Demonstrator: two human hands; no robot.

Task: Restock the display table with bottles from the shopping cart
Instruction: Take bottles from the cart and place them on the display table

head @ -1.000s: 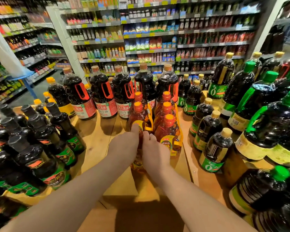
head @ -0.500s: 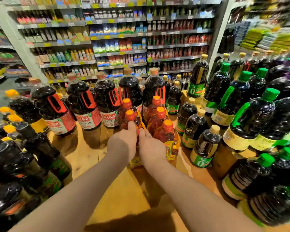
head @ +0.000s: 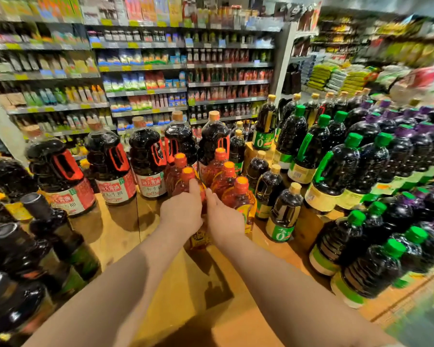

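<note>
head view: both hands meet on one orange-capped bottle (head: 187, 182) at the centre of the wooden display table (head: 115, 231). the left hand (head: 182, 215) wraps its body from 9 o'clock, thumb up near the cap, fingers closed round the amber plastic. the right hand (head: 224, 221) presses from 3 o'clock; its fingers curl round the far side out of sight, so how tight they are i cannot tell. the bottle stands upright on the table, at the near end of a small cluster of like bottles (head: 224, 176) that runs toward 12 o'clock. red-handled jugs (head: 110, 169) stand at 11 o'clock, green-capped dark bottles (head: 346, 169) at 3 o'clock. the cart is not in view.

the step in hand looks like seating this bottle in its row. next calls for letting go without tipping it, then turning back toward the cart; edges of the frame are blurred, perhaps from head motion.
</note>
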